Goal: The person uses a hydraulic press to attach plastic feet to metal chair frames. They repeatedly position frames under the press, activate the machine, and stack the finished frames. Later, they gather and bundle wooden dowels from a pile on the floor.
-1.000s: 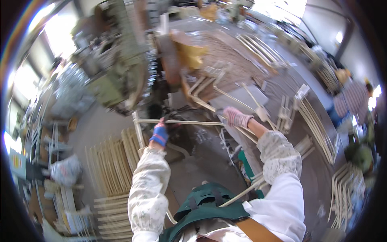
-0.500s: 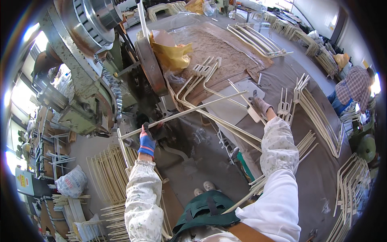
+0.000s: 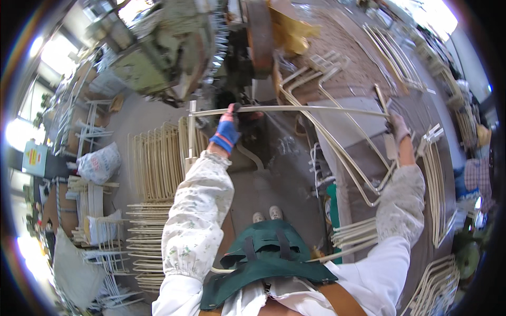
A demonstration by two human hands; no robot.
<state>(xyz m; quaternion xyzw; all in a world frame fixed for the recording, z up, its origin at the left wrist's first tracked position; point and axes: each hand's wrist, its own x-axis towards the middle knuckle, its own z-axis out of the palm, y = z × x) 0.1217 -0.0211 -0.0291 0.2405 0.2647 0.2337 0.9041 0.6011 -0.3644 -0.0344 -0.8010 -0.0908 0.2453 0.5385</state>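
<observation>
My left hand (image 3: pixel 225 129), in a blue and pink glove, is closed round the long bar of a cream U-shaped metal frame (image 3: pixel 311 108). At the frame's other end my right hand (image 3: pixel 398 128), in a greyish glove, grips the corner near a flat end plate (image 3: pixel 390 146). The bar spans between both hands, level in front of me. Beyond it, bent metal frames with slotted plates (image 3: pixel 328 63) lie on the table, partly crossed by the bar.
A green machine (image 3: pixel 142 63) with a rusty wheel (image 3: pixel 259 39) stands ahead. Stacked frames fill the floor at left (image 3: pixel 163 158) and the table's right side (image 3: pixel 435 184). A white sack (image 3: pixel 99 162) lies far left. A person in a checked shirt (image 3: pixel 477 168) is at far right.
My view has turned, shifting the machine up and the table rightward. My right hand has gone from a plate on the table to the held frame's far end; the bar is now level.
</observation>
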